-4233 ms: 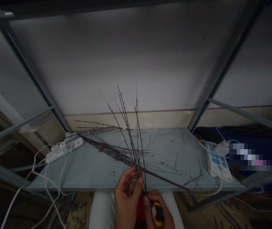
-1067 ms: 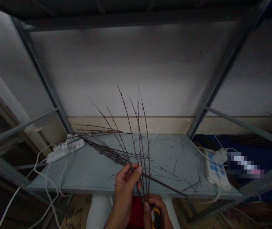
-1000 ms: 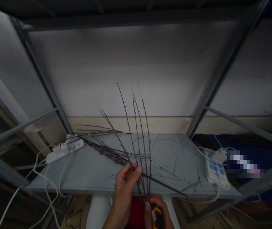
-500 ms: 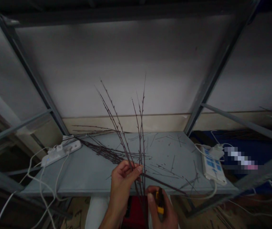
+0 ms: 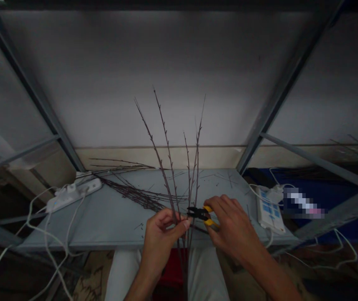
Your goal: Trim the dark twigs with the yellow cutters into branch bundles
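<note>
Head view shows your left hand pinching the upright twigs above the tabletop so your right hand, gripping the cutters, reaches their stems sideways.

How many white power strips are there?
2. One power strip lies at the table's left edge, beside the twig pile. The other sits at the right edge, past the right hand holding cutters. More may be hidden.
</note>
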`<state>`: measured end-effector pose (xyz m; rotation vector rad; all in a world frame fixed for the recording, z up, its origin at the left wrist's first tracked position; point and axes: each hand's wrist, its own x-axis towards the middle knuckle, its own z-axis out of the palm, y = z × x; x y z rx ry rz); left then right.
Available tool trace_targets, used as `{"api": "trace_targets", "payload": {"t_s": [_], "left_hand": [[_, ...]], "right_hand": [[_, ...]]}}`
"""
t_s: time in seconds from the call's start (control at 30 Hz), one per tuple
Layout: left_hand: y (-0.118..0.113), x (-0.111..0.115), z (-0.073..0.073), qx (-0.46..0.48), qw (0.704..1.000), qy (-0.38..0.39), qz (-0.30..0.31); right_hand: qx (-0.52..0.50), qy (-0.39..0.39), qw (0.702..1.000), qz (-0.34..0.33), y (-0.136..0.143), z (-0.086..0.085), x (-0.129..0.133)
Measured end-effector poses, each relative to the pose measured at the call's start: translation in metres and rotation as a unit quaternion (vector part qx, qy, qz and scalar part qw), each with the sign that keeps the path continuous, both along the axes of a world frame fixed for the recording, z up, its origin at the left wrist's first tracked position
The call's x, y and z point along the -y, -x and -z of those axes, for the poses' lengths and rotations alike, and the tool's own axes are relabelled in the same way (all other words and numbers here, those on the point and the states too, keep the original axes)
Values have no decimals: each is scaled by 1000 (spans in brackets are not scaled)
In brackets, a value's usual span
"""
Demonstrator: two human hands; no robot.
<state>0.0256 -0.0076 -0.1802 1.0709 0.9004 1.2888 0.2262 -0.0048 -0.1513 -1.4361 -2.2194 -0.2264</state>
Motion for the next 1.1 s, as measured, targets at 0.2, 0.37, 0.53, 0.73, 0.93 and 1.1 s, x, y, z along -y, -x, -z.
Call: {"api": "trace_targets", "payload": {"t_s": [0.2,0.37,0.53,0.73,0.93,1.1], "left_hand": [[3,-1,3,11,1000,8,10],[4,-1,4,13,1000,-6,-1],[2,-2,0,3,1000,-5,-20],[2,-10,2,-4,999,8,-36],[5,-7,10,14,999,24,18],[7,-4,12,11,1000,14,23]], "right_hand": [[53,-14,998,-31,-4,6,-9],[68,-66,994,-46,-5,21,-14],[-23,-30,998,-43,-4,40,-18],[-181,49,982,2,12,47,-16],[-433,203,878,-2,31,32,0],[-517,209,830,-22,44,27,-3]]}}
